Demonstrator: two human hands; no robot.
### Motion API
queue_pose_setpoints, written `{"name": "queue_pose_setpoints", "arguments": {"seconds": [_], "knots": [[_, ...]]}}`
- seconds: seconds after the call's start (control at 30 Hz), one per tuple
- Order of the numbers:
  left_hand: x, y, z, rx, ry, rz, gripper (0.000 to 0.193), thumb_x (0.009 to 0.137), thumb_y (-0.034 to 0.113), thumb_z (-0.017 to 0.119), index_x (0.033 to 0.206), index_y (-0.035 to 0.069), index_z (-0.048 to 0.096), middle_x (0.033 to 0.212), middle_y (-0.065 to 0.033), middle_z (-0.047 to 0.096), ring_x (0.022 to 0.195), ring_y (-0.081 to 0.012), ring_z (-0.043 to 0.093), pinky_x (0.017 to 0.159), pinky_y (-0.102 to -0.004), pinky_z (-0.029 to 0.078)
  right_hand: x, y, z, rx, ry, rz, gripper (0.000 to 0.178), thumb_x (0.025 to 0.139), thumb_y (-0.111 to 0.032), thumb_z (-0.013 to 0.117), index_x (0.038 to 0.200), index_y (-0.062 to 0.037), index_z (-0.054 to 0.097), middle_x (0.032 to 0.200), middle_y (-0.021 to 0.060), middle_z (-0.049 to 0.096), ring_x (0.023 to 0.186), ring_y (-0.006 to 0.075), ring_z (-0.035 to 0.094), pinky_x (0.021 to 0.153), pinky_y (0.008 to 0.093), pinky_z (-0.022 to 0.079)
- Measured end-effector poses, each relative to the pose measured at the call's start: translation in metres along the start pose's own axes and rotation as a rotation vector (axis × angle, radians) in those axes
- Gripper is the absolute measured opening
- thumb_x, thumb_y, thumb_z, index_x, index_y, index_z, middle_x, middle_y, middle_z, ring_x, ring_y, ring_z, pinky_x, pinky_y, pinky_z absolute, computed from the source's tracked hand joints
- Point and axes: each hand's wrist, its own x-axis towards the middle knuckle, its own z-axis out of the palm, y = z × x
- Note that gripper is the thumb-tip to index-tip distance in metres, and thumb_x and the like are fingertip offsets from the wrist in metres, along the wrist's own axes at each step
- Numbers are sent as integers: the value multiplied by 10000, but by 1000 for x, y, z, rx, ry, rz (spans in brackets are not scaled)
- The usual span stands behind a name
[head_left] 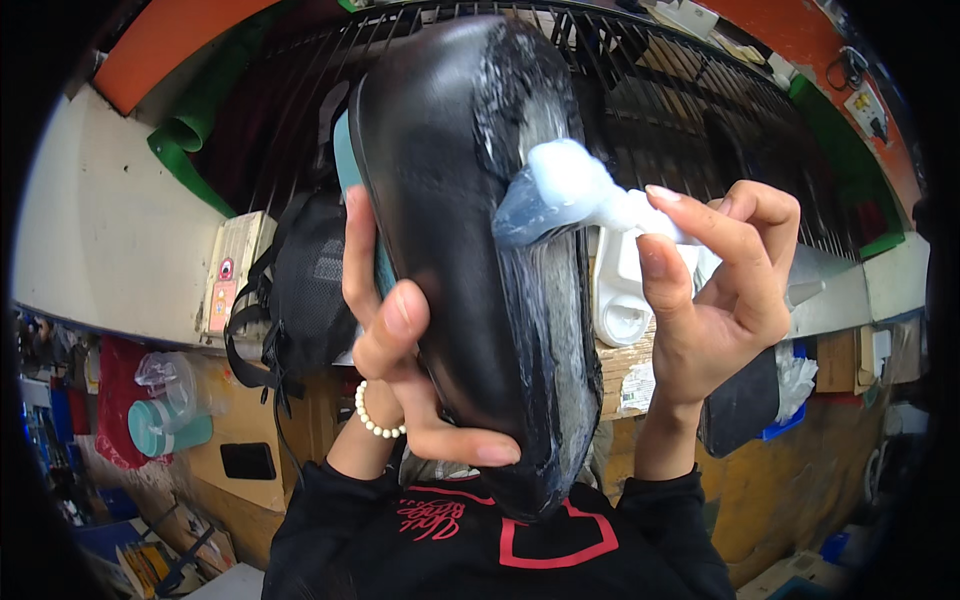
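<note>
My left hand, with a pale bead bracelet at the wrist, is closed around a black shoe upper on a teal form that looks like a shoe last. The shoe stands almost upright in front of my chest. Along its right edge runs a rough, wet-looking band with whitish-grey streaks. My right hand pinches the white handle of a small brush between thumb and fingers. Its pale, coated head touches the upper part of that band.
Behind the shoe is a dark barred rack. A white plastic container sits on the wooden bench edge behind my right hand. At left are a black backpack, a phone and a teal cup. A dark pad lies at right.
</note>
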Motion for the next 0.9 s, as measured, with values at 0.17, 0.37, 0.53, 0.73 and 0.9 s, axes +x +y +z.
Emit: {"name": "queue_pose_setpoints", "arguments": {"seconds": [0.17, 0.37, 0.53, 0.73, 0.9], "knots": [[-46, 35, 27, -75, 134, -574, 1268, 574, 315, 884, 1617, 175, 178, 1633, -119, 276, 1463, -329, 335, 1201, -480, 330, 11, 4, -9, -89, 34, -59, 299, 776, -199, 851, 1003, -17, 777, 967, 35, 432, 929, 147, 459, 816, 278, 416], [-42, 19, 49, -189, -65, -390, 1255, 578, 330, 873, 1615, 171, 185, 1634, -124, 272, 1475, -335, 314, 1219, -478, 301, 21, 30, -16, 59, -46, -191, 338, 780, -247, 844, 1001, -3, 765, 1001, 43, 427, 869, 154, 455, 783, 295, 420], [-15, 4, 35, -82, -137, -20, 1174, 656, 357, 810, 1614, 143, 166, 1627, -148, 277, 1469, -336, 328, 1207, -490, 316, 9, 40, -24, 191, -198, -119, 438, 717, -414, 855, 941, -46, 779, 991, 43, 421, 796, 146, 435, 684, 271, 374], [11, -13, 15, 31, -189, 373, 1082, 750, 389, 734, 1613, 109, 143, 1618, -176, 284, 1462, -338, 344, 1194, -506, 335, -6, 47, -25, 229, -246, -149, 452, 678, -498, 844, 880, -96, 798, 933, 34, 420, 774, 150, 447, 654, 267, 357], [8, -10, 49, 26, -82, 388, 969, 837, 408, 661, 1604, 96, 158, 1601, -197, 301, 1416, -339, 411, 1120, -513, 438, -17, 48, -28, 292, -290, -90, 473, 622, -530, 863, 842, -115, 806, 908, 22, 424, 783, 153, 463, 660, 281, 362]]}}
